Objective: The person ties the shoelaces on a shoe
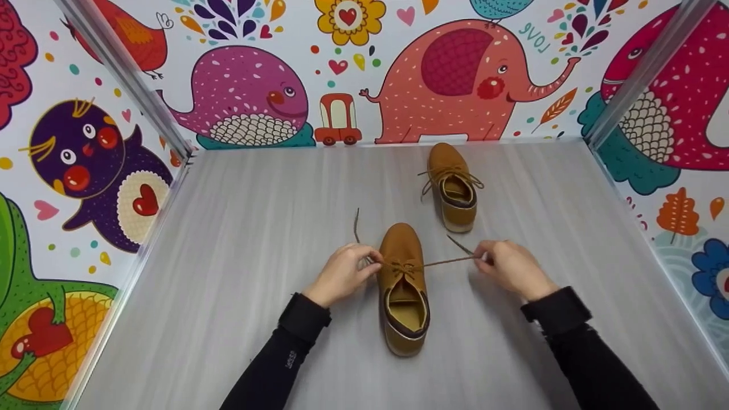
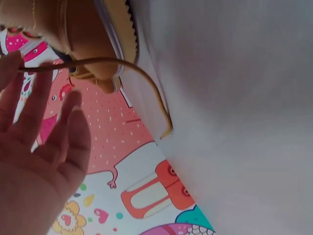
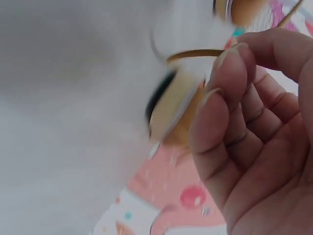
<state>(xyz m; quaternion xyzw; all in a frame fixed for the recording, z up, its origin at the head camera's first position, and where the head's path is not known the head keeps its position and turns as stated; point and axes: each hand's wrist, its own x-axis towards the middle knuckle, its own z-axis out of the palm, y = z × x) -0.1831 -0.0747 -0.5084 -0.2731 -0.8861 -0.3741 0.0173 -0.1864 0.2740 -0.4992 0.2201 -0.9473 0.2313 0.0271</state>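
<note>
Grey surface: two shoes, two hands (pinching laces).

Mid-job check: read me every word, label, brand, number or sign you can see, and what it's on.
"LOVE": on the patterned back wall, above the elephant's trunk.
Left sleeve: pale marking, too small and blurred to read.
Right side wall: pink marks, perhaps lettering, unreadable.
Near lace-up shoe and far lace-up shoe: no readable text.

Head view: from above, facing forward and down, farthest back. Wrist views: close to left hand and right hand, scene rolled over in both. Head and left wrist share printed car; all three share printed elephant.
</note>
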